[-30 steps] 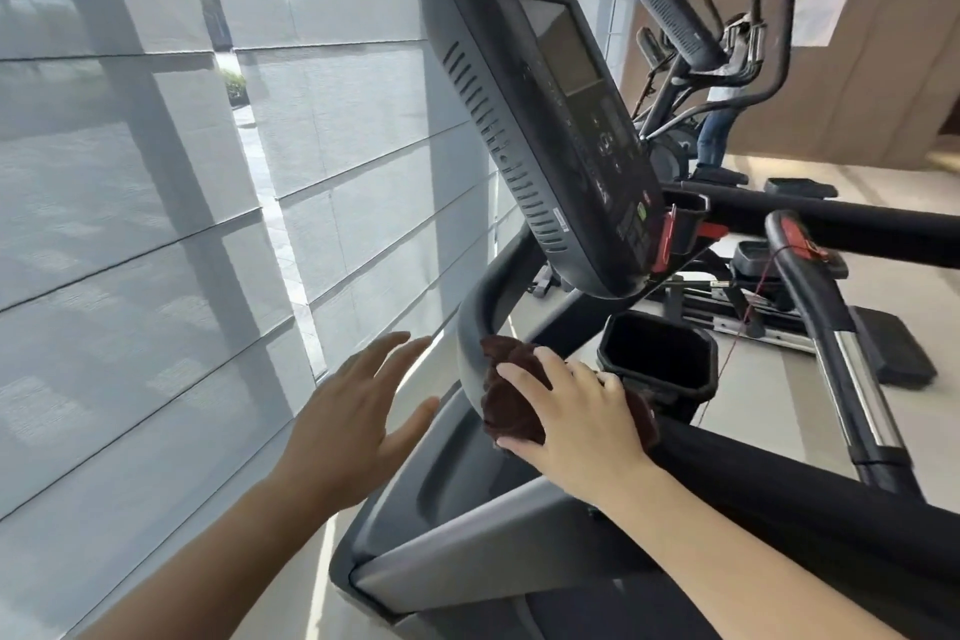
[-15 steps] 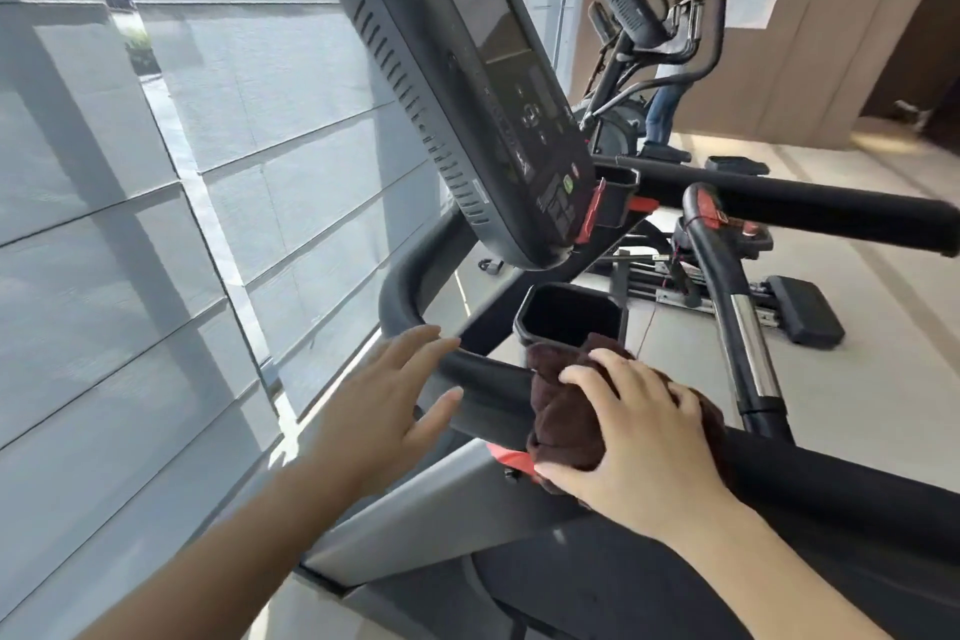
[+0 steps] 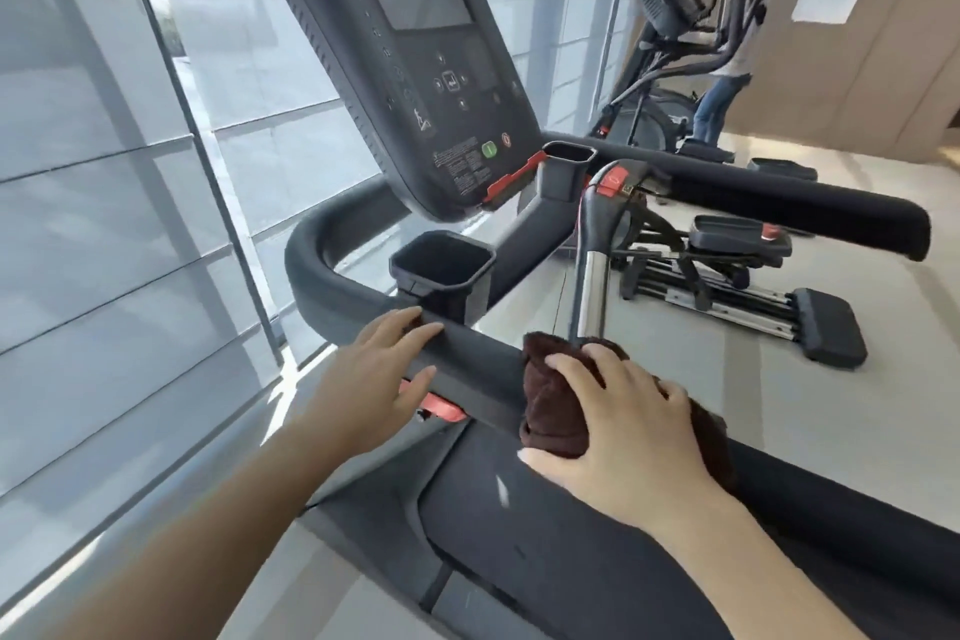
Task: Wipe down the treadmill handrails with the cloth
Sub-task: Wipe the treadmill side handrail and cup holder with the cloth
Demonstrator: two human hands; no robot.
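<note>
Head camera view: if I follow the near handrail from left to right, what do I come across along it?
The handrail's curved bend → the cup holder → the left hand resting on the rail → a bare stretch of handrail → the brown cloth wrapped around it → the right hand pressing the cloth.

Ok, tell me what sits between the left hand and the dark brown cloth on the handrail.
Head view: only bare black padded handrail between left hand and dark brown cloth.

Pale floor [image 3: 649,369] w/ treadmill [image 3: 519,535], elliptical [image 3: 727,286] on it.
</note>
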